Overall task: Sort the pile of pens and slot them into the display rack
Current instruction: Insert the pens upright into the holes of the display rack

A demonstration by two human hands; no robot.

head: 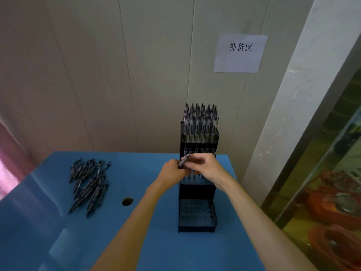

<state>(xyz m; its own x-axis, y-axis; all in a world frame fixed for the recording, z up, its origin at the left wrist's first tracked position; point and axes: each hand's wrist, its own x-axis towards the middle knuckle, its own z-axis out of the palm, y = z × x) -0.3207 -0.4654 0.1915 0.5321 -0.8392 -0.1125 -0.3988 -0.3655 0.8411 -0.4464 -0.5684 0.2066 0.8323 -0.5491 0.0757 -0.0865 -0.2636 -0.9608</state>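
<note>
pen (pixel 184 160) pinched between my left hand (pixel 172 173) and right hand (pixel 203 167) over the rack (pixel 197 216): light, stiff, slick; best gripped mid-barrel.

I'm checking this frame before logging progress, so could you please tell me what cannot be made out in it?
- Middle tiers of the display rack, head view: both hands cover them, so filled slots cannot be counted.
- Pen: the left hand and right hand hide its lower end.
- Pile of pens: too blurred and overlapped to count or sort.
- Objects at the right edge: blurred, cut off by the frame.
</note>
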